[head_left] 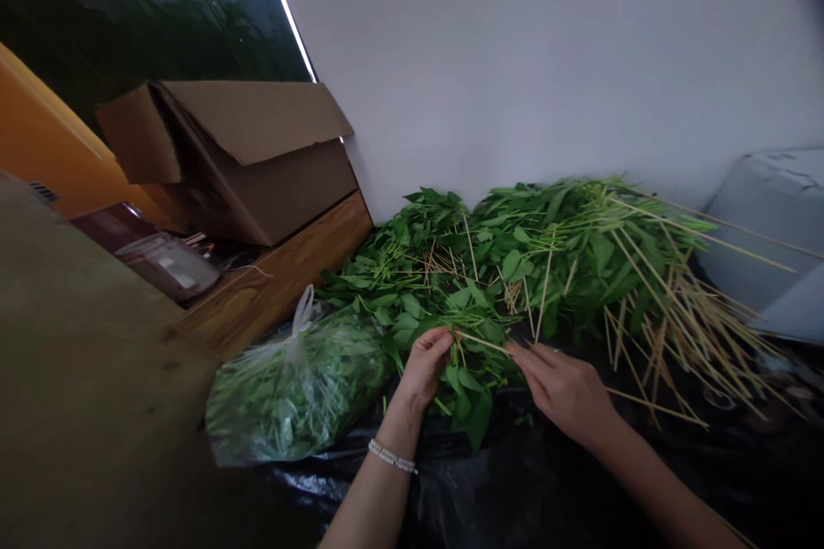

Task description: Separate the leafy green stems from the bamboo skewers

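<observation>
While the left hand (428, 364), lower centre in the head view, has its grip pinched on a leafy green sprig (475, 416), the right hand (566, 388) closes fingertips on a thin tan stick (482, 342) between both. Centre right, green leafy stems (560, 232) lie heaped; lower left, a knotted clear plastic bag (296, 399) holds leaves.

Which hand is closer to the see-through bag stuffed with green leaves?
The left. The left hand is just to the right of the clear plastic bag of leaves; the right hand is farther right, past the left one.
</observation>
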Motion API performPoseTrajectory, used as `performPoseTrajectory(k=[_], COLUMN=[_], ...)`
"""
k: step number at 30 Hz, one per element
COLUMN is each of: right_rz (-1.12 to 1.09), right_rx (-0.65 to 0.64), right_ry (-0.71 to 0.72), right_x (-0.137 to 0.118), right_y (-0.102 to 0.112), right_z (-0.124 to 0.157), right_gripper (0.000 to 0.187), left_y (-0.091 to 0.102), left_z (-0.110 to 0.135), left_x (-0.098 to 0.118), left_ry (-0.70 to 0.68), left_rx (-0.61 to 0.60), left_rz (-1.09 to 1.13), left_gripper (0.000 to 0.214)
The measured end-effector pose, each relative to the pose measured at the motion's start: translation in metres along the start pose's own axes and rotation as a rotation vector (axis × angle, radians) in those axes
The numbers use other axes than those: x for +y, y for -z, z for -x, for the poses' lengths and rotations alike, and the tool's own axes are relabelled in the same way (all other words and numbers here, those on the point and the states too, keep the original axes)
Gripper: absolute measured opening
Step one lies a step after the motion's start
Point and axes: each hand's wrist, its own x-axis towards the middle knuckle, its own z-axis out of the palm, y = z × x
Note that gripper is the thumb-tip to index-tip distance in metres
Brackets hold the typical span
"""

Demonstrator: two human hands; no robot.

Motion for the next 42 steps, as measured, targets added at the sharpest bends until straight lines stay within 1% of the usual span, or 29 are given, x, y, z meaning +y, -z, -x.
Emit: performPoseTrajectory(k=[3, 9, 13, 17, 23, 28, 35, 39, 42], right_rz=[-0.003, 0.004, -0.001, 0.001, 0.017, 0.001, -0.007, 0.005, -0.001], right_rx=[-0.017, -0.025, -0.002, -0.022, -0.027, -0.024, -0.017, -0.014, -0.017], right_ry=[0.004, 0.000, 0.006, -0.003, -0.004, 0.008, 0.019, 0.036, 0.033], right_x=[-0.0013, -0.0025, -0.0024, -0.0024, -0.0022, -0.0015, -0.0038, -0.0060, -0.0074], right_y=[0.0002, -0.0009, -0.0003, 0.0006, 0.0003, 0.0009, 0.0001, 0.0003, 0.0012], right_z=[0.0000, 0.0002, -0.0006, -0.0010, -0.0006, -0.0001, -0.0001, -0.0010, -0.0019], right_gripper=[0.033, 0.034, 0.033, 0.033, 0.034, 0.035, 0.035, 0.035, 0.034], left_y=[0.0002, 0.0016, 0.0031, 0.0044, 0.0026, 0.0013, 0.0026, 0.0033, 0.0041], left_z=[-0.0001, 0.0001, -0.0002, -0.0014, -0.0009, -0.0005, -0.0018, -0.0021, -0.0025], left_x=[0.0006, 0.0008, -0.0002, -0.0017, -0.0007, 0.0004, -0.0023, -0.0044, -0.0051], left_ry=[0.004, 0.025, 0.021, 0.007, 0.004, -0.003, 0.010, 0.035, 0.025], left_rx=[0.031, 0.031, 0.019, 0.000, 0.021, 0.003, -0.058, -0.072, -0.080], left_rz=[-0.003, -0.022, -0.010, -0.015, -0.030, -0.014, -0.026, -0.032, -0.048], left_gripper=[0.037, 0.039, 0.036, 0.033, 0.034, 0.034, 0.028, 0.026, 0.025])
